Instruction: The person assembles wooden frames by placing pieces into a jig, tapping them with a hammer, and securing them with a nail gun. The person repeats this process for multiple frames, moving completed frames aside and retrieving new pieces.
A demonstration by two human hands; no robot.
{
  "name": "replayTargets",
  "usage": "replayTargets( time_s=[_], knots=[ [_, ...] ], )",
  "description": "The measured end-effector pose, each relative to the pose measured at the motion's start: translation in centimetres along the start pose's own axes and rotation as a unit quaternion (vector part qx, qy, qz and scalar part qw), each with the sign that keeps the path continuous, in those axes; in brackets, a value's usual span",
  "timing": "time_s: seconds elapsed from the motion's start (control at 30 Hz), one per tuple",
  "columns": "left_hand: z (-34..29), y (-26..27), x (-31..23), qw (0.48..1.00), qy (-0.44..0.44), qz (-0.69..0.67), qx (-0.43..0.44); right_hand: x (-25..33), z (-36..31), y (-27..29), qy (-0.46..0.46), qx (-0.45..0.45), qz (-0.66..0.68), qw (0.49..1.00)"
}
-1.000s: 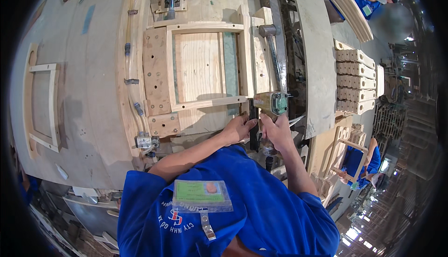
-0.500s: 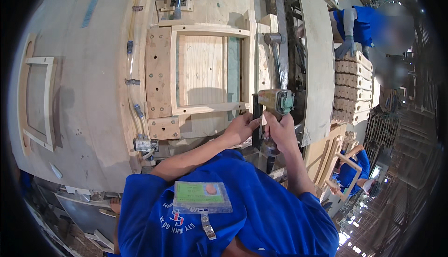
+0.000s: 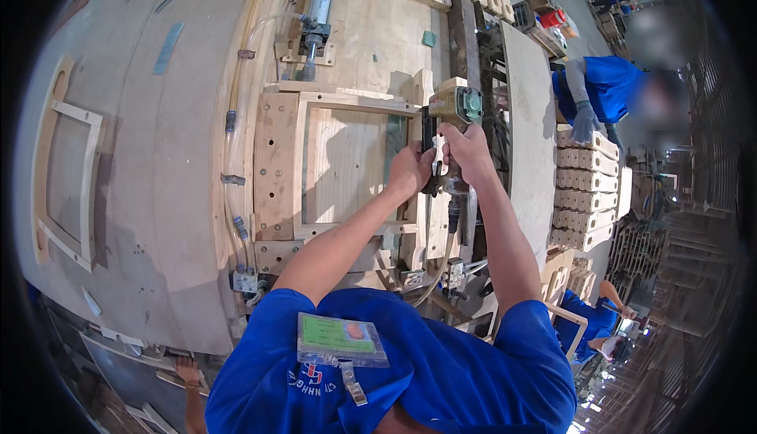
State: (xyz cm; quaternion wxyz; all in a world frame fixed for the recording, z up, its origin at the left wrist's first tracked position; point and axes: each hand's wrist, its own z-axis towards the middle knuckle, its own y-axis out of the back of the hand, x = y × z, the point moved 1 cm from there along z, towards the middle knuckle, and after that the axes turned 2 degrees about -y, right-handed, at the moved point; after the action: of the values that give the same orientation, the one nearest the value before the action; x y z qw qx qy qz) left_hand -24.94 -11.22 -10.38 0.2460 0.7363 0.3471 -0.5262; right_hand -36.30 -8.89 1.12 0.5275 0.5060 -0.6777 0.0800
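My right hand point(image 3: 467, 152) is wrapped round the handle of a nail gun point(image 3: 457, 106) with a green cap and a black magazine. My left hand point(image 3: 409, 171) is closed at the magazine, its fingertips partly hidden. The gun's nose points left, close to the far right corner of a pale rectangular wooden frame point(image 3: 361, 102). Whether the nose touches the wood I cannot tell. The frame sits in a jig, against a drilled wooden block point(image 3: 272, 149) on its left. An air hose point(image 3: 442, 264) runs from the gun toward me.
An air cylinder point(image 3: 321, 0) is mounted beyond the frame. A dark steel bar point(image 3: 464, 24) runs along the right. Another wooden frame point(image 3: 92, 150) lies at left, near a nail strip point(image 3: 168, 48). Stacked wooden parts point(image 3: 585, 189) stand at right beside a co-worker point(image 3: 603, 91).
Both hands have carried the nail gun away from me, from the frame's near right corner to its far right corner. The view has shifted, and more of the bench's far end shows.
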Motion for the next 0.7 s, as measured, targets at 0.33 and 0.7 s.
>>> replayTargets(
  time_s=[0.33,0.7],
  knots=[
    [-0.1,1.2,-1.0,0.999,0.015,0.0,0.039,0.9,-0.1,-1.0,-0.027,-0.019,0.006,0.999],
    [-0.3,3.4,-2.3,0.999,0.004,-0.03,-0.039,5.9,-1.4,-3.0,0.1,0.039,-0.212,0.971]
  ],
)
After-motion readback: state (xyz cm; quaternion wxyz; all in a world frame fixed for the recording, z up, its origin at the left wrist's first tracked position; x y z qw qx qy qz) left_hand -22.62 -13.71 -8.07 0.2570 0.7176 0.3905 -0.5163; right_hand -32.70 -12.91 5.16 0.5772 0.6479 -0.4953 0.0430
